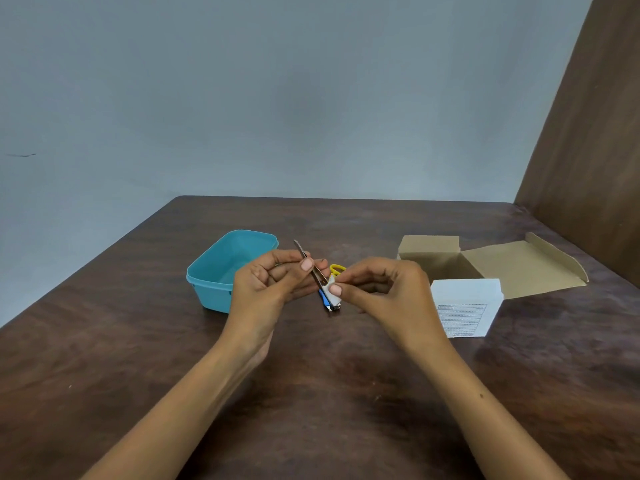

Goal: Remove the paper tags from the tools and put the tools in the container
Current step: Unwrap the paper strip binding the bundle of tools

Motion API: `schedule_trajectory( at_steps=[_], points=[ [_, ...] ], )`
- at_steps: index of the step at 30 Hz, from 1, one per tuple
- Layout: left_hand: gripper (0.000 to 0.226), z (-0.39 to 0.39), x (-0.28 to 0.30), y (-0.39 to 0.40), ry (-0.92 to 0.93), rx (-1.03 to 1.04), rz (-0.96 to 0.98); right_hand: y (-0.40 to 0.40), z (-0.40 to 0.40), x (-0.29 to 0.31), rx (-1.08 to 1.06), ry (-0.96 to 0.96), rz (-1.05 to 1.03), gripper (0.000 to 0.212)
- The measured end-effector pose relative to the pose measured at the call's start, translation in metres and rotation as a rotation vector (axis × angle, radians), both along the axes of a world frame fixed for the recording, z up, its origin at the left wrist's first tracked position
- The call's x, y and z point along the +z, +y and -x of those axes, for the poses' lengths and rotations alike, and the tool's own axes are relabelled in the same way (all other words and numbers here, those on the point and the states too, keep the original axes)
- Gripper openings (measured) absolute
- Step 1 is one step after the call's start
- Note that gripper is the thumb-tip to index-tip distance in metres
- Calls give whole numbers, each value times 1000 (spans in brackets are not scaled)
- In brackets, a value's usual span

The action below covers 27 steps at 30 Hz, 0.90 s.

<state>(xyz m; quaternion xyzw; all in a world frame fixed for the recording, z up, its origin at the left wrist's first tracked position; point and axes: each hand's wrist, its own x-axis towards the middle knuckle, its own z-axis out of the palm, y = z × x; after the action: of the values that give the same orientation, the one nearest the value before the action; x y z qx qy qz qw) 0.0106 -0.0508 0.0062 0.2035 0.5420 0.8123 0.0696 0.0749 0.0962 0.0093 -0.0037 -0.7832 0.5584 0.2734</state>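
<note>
My left hand (273, 284) pinches a slim metal tool, like tweezers (309, 260), holding it tilted above the table. A white paper tag (333, 293) wraps the tool's lower end, and my right hand (384, 289) grips that tag between thumb and forefinger. Just behind the hands lie scissors with yellow handles (337, 269), mostly hidden, and a small blue tool (325, 301) with a dark tip shows below the tag. The open teal plastic container (221, 268) stands left of my left hand and looks empty where visible.
An open brown cardboard box (450, 261) with its lid flap (526, 268) spread out sits to the right. A white printed sheet (465, 306) leans against its front. A brown panel (595, 150) rises along the table's right edge.
</note>
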Motion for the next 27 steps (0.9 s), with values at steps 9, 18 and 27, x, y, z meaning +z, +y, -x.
schedule_trajectory(
  at_steps=[9, 18, 27],
  points=[
    [13, 2, 0, 0, 6, 5, -2, -10, -1, -2, -138, -20, -162, 17],
    [11, 0, 0, 0, -7, -19, 10, -12, -1, 1, -134, -15, -82, 16],
    [20, 3, 2, -3, 4, 20, -7, -9, -3, 1, -105, -75, 0, 13]
  ],
)
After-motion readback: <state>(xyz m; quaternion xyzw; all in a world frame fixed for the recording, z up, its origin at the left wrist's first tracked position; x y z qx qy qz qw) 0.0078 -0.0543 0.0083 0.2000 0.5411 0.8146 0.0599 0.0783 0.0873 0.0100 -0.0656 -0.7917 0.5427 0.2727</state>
